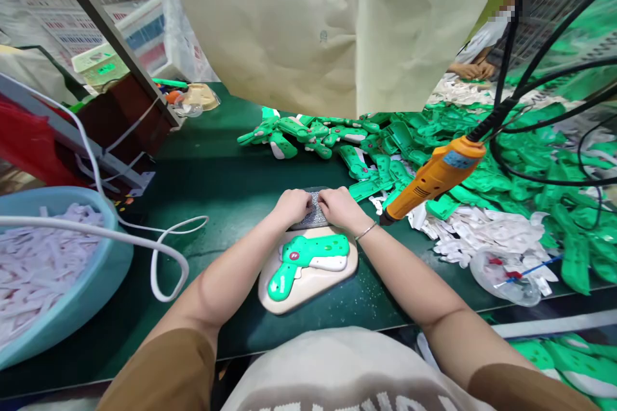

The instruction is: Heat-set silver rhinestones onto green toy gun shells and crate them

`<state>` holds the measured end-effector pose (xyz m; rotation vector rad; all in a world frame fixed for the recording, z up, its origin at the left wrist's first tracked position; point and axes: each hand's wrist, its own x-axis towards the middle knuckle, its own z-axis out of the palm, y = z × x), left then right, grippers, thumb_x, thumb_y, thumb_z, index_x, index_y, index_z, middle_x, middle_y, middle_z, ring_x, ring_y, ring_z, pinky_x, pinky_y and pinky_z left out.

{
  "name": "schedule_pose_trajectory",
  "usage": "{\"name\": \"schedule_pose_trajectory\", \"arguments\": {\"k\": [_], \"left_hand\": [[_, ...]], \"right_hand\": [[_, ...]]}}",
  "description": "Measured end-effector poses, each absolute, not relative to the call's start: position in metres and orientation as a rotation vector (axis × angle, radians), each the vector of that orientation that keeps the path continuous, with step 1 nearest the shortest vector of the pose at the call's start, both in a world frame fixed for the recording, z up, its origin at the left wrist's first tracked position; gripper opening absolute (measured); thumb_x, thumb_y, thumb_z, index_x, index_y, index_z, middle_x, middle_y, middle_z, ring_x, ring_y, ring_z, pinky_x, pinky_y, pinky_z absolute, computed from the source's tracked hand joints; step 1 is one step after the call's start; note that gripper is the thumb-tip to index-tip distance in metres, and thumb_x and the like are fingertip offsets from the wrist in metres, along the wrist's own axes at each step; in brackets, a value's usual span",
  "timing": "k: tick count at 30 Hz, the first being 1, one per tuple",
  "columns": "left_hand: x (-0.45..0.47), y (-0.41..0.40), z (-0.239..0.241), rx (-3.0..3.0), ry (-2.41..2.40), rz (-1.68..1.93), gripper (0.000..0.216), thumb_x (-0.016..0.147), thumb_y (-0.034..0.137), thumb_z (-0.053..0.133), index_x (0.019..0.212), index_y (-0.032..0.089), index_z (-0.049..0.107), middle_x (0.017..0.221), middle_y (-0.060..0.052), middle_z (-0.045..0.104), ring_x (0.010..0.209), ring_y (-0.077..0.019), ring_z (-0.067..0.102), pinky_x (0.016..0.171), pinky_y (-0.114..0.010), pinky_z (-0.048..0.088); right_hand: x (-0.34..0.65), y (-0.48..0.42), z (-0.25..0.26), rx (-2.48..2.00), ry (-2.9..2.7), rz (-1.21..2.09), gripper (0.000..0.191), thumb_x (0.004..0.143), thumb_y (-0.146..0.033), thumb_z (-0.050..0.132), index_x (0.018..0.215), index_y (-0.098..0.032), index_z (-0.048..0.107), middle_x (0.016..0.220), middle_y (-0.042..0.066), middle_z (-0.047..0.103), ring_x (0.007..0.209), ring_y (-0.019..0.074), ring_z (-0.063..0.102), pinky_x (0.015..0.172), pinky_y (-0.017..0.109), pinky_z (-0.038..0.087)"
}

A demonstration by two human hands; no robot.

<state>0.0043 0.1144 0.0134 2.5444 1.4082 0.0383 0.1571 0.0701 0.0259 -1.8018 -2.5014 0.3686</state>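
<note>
A green and white toy gun (308,261) lies flat on a beige holder block (308,292) in front of me. Just beyond it sits a small grey tray (314,213) of tiny screws. My left hand (290,206) and my right hand (340,206) rest side by side on that tray, fingers curled down into it. What the fingers pinch is hidden. An orange electric screwdriver (434,176) hangs on its cable just right of my right wrist, untouched.
A heap of green toy gun shells (434,135) and white parts (463,234) covers the right side. A blue basin (72,282) of white pieces stands at left, with a white hose (159,250) looping past it. Another person's hands (470,69) work far right. A beige sheet (337,19) hangs ahead.
</note>
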Motion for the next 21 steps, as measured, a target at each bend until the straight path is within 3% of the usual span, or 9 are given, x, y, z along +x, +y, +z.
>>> {"name": "schedule_pose_trajectory", "arguments": {"k": [5, 9, 11, 16, 21], "left_hand": [[0.000, 0.112, 0.009, 2.562, 1.335, 0.110, 0.017, 0.084, 0.022, 0.063, 0.085, 0.021, 0.079, 0.092, -0.009, 0.075, 0.091, -0.0266, 0.068, 0.077, -0.034, 0.046], [-0.005, 0.110, 0.012, 2.555, 1.311, 0.181, 0.022, 0.084, 0.020, 0.058, 0.082, 0.020, 0.080, 0.088, -0.010, 0.074, 0.090, -0.0257, 0.068, 0.080, -0.036, 0.045], [-0.005, 0.108, 0.011, 2.536, 1.306, 0.241, 0.022, 0.082, 0.019, 0.058, 0.078, 0.019, 0.080, 0.085, -0.010, 0.074, 0.090, -0.0258, 0.068, 0.081, -0.036, 0.045], [-0.004, 0.105, 0.008, 2.378, 1.365, 0.479, 0.015, 0.074, 0.020, 0.064, 0.074, 0.020, 0.079, 0.083, -0.008, 0.074, 0.087, -0.0249, 0.068, 0.082, -0.035, 0.048], [-0.015, 0.096, 0.011, 2.078, 1.456, 0.729, 0.019, 0.075, 0.021, 0.063, 0.084, 0.017, 0.079, 0.084, -0.007, 0.077, 0.081, -0.0225, 0.070, 0.074, -0.031, 0.054]], "right_hand": [[0.151, 0.056, 0.022, -1.893, -2.308, 0.419, 0.026, 0.094, -0.012, 0.045, 0.097, -0.014, 0.071, 0.098, 0.013, 0.076, 0.094, 0.0245, 0.067, 0.085, 0.034, 0.036], [0.150, 0.054, 0.020, -1.886, -2.215, 0.469, 0.034, 0.093, -0.010, 0.046, 0.117, -0.016, 0.070, 0.116, 0.012, 0.075, 0.108, 0.0248, 0.066, 0.089, 0.035, 0.037], [0.151, 0.058, 0.021, -1.889, -2.250, 0.459, 0.036, 0.095, -0.011, 0.045, 0.119, -0.017, 0.071, 0.121, 0.013, 0.073, 0.115, 0.0261, 0.063, 0.090, 0.036, 0.036], [0.146, 0.075, 0.025, -1.951, -2.459, 0.490, 0.023, 0.093, -0.019, 0.053, 0.097, -0.018, 0.075, 0.108, 0.014, 0.075, 0.112, 0.0300, 0.062, 0.092, 0.039, 0.034], [0.143, 0.078, 0.030, -1.916, -2.461, 0.493, 0.022, 0.092, -0.012, 0.049, 0.097, -0.015, 0.070, 0.097, 0.014, 0.075, 0.100, 0.0271, 0.065, 0.090, 0.038, 0.034]]}}
